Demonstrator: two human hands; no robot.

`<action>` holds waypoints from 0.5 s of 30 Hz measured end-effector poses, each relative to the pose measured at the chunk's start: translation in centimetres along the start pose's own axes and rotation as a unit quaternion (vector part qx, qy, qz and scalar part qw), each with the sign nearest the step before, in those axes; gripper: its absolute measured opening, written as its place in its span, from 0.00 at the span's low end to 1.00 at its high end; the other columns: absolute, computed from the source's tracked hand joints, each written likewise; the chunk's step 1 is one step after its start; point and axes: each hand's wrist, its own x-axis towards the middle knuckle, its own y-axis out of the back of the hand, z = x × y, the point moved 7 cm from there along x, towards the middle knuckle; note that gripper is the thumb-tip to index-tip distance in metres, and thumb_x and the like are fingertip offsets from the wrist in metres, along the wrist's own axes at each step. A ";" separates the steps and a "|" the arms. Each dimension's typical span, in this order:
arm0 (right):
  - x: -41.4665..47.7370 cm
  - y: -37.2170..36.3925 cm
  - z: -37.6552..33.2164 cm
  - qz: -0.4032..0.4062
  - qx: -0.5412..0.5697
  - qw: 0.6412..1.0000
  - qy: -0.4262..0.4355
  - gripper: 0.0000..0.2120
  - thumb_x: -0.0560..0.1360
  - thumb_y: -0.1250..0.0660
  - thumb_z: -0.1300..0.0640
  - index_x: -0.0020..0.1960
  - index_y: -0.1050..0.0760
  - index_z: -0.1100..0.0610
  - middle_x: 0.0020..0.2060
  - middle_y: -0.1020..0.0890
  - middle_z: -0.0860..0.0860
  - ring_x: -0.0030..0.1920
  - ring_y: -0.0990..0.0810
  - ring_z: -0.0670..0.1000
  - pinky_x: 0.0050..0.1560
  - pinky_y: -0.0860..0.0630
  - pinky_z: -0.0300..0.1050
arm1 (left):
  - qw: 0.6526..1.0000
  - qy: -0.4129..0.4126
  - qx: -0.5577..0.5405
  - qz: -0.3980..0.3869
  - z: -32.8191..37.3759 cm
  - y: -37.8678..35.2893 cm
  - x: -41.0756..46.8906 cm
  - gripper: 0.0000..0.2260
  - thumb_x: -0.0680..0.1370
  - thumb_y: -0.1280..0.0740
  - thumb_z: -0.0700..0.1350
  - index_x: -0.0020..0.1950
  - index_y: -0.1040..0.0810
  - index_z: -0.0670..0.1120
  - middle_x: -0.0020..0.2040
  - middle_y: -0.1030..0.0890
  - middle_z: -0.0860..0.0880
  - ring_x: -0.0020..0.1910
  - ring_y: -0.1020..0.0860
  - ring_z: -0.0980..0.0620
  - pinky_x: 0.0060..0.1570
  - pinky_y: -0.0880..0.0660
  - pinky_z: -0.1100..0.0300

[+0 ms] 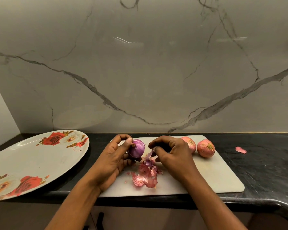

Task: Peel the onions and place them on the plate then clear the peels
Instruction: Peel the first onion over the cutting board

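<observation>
One veined marble wall (pixel 140 63) is rising behind the black tabletop (pixel 264 171). A big rose-printed plate (pixel 32 160) is lying on the tabletop at 9 o'clock from the white board (pixel 214 176), holding no onions and just overhanging the front edge.

Both hands are working over the board. The left hand (pixel 113 161) is curling round the purple onion (pixel 137 148), thumb pressing near its stem, holding it over the board's 11 o'clock part. The right hand (pixel 171 155), at 3 o'clock from that onion, is pinching a pale purple strip (pixel 150 154) between thumb and bent fingers.

At the board's 1 o'clock corner, the outer onion (pixel 206 148) is sitting in its skin just beside the inner onion (pixel 189 144), which is hiding partly behind the right hand. Peels (pixel 146 175) are piling at 6 o'clock from the purple onion. A stray peel (pixel 240 150) is lying on the tabletop at 3 o'clock from the board.
</observation>
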 end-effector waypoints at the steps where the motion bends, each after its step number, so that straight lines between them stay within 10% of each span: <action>1: 0.0 0.0 0.0 -0.005 -0.003 1.000 -0.005 0.13 0.80 0.34 0.66 0.50 0.14 0.51 0.44 0.13 0.44 0.44 0.13 0.46 0.42 0.16 0.39 | 1.000 -0.003 -0.004 0.004 0.1 0.0 0.0 0.18 0.78 0.33 0.52 0.63 0.23 0.44 0.57 0.16 0.41 0.46 0.14 0.42 0.45 0.18 0.54; 15: 0.1 -0.6 0.1 -0.033 0.047 0.998 -0.031 0.16 0.77 0.40 0.58 0.41 0.14 0.54 0.42 0.13 0.48 0.45 0.15 0.48 0.43 0.15 0.47 | 0.999 -0.013 0.002 -0.043 -0.1 0.2 -0.1 0.26 0.72 0.23 0.35 0.70 0.19 0.47 0.64 0.16 0.44 0.64 0.17 0.43 0.54 0.17 0.56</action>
